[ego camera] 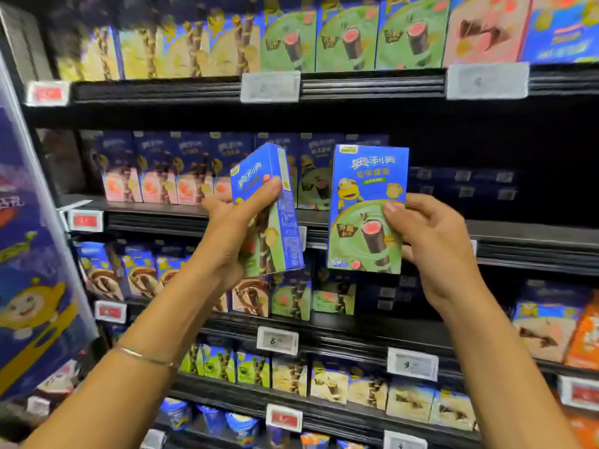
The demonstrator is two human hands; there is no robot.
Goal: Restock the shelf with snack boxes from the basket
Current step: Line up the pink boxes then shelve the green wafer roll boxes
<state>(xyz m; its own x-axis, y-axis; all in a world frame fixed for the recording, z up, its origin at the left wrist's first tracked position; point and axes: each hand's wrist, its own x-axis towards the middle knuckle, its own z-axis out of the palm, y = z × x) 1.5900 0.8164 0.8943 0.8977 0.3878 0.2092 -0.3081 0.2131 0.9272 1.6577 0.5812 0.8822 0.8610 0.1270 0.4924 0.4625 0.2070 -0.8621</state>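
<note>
I hold two blue-and-green snack boxes up in front of the second shelf point(518, 231). My left hand point(233, 234) grips one box point(278, 222), tilted with its side panel toward me. My right hand point(431, 241) pinches the other box point(366, 205) by its right edge, upright and facing me. Both boxes hang in the air level with that shelf. Behind the right box the shelf has a dark gap, with only a few dark box ends far back. The basket is out of view.
Pink boxes point(155, 186) and green ones point(314, 186) stand on the second shelf to the left. Rows of snack boxes fill the top shelf point(350, 37) and the lower shelves point(291, 299). A blue display panel point(35, 270) juts out at the left.
</note>
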